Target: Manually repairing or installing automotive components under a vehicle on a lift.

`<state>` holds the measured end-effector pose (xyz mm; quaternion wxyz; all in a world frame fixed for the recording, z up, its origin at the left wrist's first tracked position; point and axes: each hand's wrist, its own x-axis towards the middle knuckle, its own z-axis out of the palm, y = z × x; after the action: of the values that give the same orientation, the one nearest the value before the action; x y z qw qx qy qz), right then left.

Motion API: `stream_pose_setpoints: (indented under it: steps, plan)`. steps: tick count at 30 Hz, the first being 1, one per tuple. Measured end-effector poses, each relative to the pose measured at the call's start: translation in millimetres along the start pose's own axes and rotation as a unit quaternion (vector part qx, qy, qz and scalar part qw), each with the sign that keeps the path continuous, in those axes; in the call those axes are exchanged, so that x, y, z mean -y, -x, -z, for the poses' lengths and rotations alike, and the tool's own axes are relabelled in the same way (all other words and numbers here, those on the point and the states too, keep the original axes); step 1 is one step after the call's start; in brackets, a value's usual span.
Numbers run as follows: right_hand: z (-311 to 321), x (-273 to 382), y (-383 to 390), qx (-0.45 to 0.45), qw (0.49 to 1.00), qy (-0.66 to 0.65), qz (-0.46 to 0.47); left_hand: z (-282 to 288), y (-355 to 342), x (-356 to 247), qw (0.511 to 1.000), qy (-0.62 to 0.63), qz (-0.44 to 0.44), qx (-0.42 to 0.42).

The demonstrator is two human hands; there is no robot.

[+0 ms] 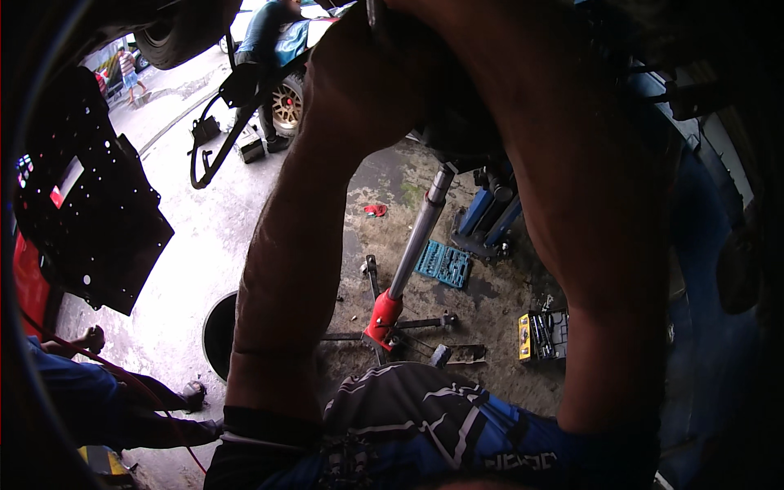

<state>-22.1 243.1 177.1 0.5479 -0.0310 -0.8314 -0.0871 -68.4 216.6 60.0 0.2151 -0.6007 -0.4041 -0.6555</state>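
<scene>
Both my arms reach up to the dark underside of a vehicle at the top of the view. My left hand (pixel 363 86) is raised there and looks closed, its fingers lost in shadow; what it grips I cannot make out. A short metal rod (pixel 374 16), perhaps a tool handle, shows just above it. My right hand (pixel 433 12) is at the upper edge, mostly cut off and dark, so its fingers are hidden. Below my hands, a red-based jack stand (pixel 384 314) with a tilted steel post (pixel 420 233) rises toward a dark round part (pixel 457 126).
A turquoise socket set (pixel 443 264), a blue jack (pixel 488 214), a red rag (pixel 376 210) and a yellow-black toolbox (pixel 539 336) lie on the floor. A perforated dark panel (pixel 90 196) hangs left. One person (pixel 106 392) is at lower left, another (pixel 261 41) beside a wheel (pixel 287 104).
</scene>
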Motion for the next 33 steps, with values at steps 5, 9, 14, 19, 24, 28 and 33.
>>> stream_pose_setpoints:
  steps: [5,9,14,19,24,28,33]
  plan:
    - [-6,-19,-9,-0.005,0.944,0.279,0.176,0,-5,9,0.992,-0.017,0.125,0.02]
    - [-10,-3,-13,-0.037,0.942,0.249,0.221,12,9,51,0.933,-0.313,-0.176,0.025]
    - [-13,-8,-6,0.007,0.998,-0.055,0.033,0,3,60,0.905,-0.318,-0.28,-0.047]
    - [-13,-5,-14,0.107,0.828,-0.509,-0.211,13,-1,6,0.997,0.019,0.066,-0.023]
    - [-2,16,-15,0.074,0.853,-0.447,-0.26,18,-3,-6,0.978,0.039,0.204,-0.001]
    - [-5,13,-14,0.123,0.816,-0.511,-0.241,29,5,-8,0.985,-0.036,0.17,-0.018]
    - [66,64,-3,0.1,0.938,-0.219,-0.25,9,12,-32,0.97,0.179,0.163,-0.019]
